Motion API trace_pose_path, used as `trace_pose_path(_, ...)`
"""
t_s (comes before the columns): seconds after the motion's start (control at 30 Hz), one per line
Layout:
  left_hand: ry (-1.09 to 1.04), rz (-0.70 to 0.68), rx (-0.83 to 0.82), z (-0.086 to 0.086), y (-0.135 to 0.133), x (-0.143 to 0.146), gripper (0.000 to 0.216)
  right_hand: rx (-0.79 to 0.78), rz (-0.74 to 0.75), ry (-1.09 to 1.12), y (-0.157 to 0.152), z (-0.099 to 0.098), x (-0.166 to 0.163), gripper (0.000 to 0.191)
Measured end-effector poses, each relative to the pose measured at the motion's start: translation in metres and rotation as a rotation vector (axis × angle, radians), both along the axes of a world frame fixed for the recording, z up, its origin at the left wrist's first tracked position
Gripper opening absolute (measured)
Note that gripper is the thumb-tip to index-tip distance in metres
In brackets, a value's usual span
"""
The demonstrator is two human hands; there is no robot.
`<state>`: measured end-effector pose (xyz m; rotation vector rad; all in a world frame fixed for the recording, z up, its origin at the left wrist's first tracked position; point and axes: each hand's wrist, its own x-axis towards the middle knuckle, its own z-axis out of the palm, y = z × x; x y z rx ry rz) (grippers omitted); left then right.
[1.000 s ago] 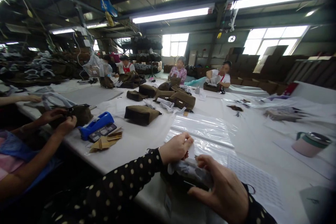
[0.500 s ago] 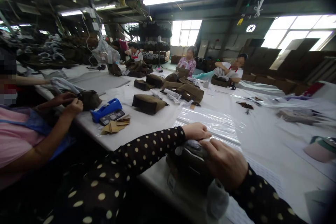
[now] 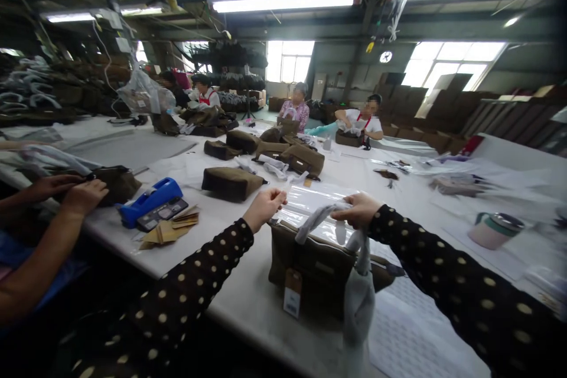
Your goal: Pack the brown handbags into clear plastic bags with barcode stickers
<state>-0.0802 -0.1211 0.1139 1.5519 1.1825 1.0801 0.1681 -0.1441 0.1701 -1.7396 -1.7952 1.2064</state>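
A dark olive-brown handbag (image 3: 310, 260) stands at the near table edge, with a zip along its top. A brown and white hang tag (image 3: 292, 295) hangs on its front. My right hand (image 3: 361, 211) is closed round the handbag's handle (image 3: 316, 221), which is wrapped in pale grey material, and lifts it above the zip. Another pale wrapped strap (image 3: 359, 301) droops over the bag's right side. My left hand (image 3: 264, 209) is over the bag's left top corner, its fingertips pinched together; what they hold, if anything, is too small to make out.
Clear plastic bags (image 3: 305, 196) lie flat behind the handbag. To the left are a blue tape dispenser (image 3: 153, 201), brown card tags (image 3: 170, 229) and a co-worker's hands (image 3: 82, 198). More brown bags (image 3: 233, 183) lie ahead; a lidded mug (image 3: 494, 230) stands right.
My hands were together on top of the handbag and have moved apart. The right one now raises the wrapped handle, and the bag's front shows more fully. My view has turned right.
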Motion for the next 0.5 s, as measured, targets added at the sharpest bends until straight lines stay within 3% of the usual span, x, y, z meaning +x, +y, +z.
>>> trace_pose_path(0.17,-0.076,0.06,-0.02,-0.009,-0.016,-0.026,0.034,0.004,-0.185,0.341,0.003,0.0,-0.005,0.022)
trace_pose_path(0.33,-0.089,0.072,-0.048,-0.017,-0.021,-0.034,0.035,0.005,-0.253,0.697,-0.017,0.015,-0.022,0.045)
trace_pose_path(0.5,-0.058,0.047,-0.034,-0.013,-0.021,-0.033,0.034,0.039,-0.435,1.004,-0.046,0.034,-0.056,0.029)
